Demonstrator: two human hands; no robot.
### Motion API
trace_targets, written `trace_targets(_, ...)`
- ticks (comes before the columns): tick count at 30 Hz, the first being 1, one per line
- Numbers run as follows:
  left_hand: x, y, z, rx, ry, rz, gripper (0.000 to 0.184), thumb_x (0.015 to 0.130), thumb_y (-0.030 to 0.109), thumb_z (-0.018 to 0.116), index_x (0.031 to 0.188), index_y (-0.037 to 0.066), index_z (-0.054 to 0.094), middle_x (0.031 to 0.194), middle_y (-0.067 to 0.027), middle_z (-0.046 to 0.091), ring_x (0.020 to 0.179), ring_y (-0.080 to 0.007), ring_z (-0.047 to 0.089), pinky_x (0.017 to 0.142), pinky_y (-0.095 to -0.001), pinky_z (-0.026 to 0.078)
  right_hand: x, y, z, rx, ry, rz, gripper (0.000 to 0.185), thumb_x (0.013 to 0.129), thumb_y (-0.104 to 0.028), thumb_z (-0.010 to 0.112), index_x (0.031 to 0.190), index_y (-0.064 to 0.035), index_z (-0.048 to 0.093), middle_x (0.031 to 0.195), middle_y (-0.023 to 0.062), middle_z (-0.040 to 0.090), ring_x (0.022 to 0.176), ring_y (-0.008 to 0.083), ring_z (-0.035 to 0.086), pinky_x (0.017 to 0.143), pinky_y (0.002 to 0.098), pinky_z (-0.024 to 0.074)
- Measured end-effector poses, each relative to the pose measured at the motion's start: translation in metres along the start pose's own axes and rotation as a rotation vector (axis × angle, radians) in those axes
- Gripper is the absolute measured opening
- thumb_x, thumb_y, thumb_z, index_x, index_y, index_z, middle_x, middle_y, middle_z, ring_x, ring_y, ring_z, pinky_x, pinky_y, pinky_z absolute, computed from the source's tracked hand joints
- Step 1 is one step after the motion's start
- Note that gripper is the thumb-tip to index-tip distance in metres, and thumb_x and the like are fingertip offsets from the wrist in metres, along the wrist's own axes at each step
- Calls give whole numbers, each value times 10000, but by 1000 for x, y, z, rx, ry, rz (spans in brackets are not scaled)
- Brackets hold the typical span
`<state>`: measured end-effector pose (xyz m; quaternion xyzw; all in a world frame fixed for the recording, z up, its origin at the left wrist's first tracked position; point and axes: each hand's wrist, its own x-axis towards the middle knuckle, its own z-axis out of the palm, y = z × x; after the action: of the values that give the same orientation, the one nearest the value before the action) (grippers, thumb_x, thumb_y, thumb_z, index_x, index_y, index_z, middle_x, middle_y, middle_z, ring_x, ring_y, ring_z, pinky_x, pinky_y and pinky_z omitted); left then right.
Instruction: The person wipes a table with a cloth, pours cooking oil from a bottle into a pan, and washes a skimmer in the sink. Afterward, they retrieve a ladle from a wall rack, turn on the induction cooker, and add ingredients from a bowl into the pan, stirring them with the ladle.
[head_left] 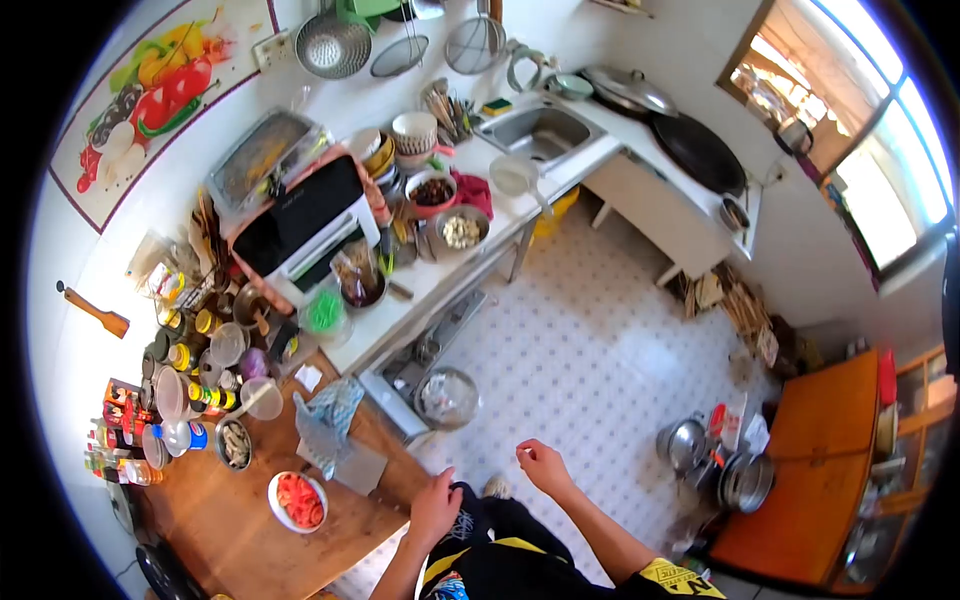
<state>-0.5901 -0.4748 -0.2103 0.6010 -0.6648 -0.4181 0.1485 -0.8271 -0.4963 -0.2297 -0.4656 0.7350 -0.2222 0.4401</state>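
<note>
My left hand (436,510) hangs beside the right edge of the brown wooden table (230,540), fingers loosely stretched and nothing seen in them. Over the tiled floor, my right hand (542,466) has its fingers curled in, with nothing visible inside. On the table, a white bowl (272,500) of cut tomatoes (300,497) is the nearest food to my left hand. A blue patterned cloth (335,410) and a flat board-like piece (355,468) lie behind it. Farther left stands a metal bowl (233,445) with pale brown pieces in it.
Jars and bottles (185,355) crowd the wall side. The white counter (440,270) carries bowls and a black-topped appliance (300,215), leading to a sink (540,135) and a wok (698,155). Pots (745,482) stand on the floor by an orange cabinet (800,470); firewood (740,315) lies beyond.
</note>
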Motion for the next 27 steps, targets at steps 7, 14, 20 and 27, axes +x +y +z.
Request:
trace_targets(7,223,111,20,-285,232,72,347,867,104,585,1190,0,512,1100,-205,609,859,-310,654,758,-374,524,201,-56,-88,48,110,-194,237,869,-231,587,1012,-46,622,698,165,634,665,328,631,614,403,486)
trace_targets(14,556,153,16,-220,538,166,397,830,17,552,1213,-43,467,1109,-251,583,872,-352,610,733,-422,493,405,-103,-168,-88,203,-215,249,857,-203,596,1049,-44,589,664,135,617,652,328,612,620,408,483)
trace_targets(20,694,158,13,157,758,-119,502,806,0,555,1268,-81,378,1212,-299,473,995,-442,572,827,-479,488,523,-117,-204,-271,425,-389,397,830,-217,648,1153,-27,519,942,210,598,864,379,593,729,449,474)
trace_targets(27,680,170,62,-77,813,-312,266,838,48,572,1083,-6,483,1063,-223,485,973,-408,516,809,-479,445,570,-115,-202,-215,143,-278,461,786,-175,683,1188,-25,514,979,216,617,885,374,605,763,451,487)
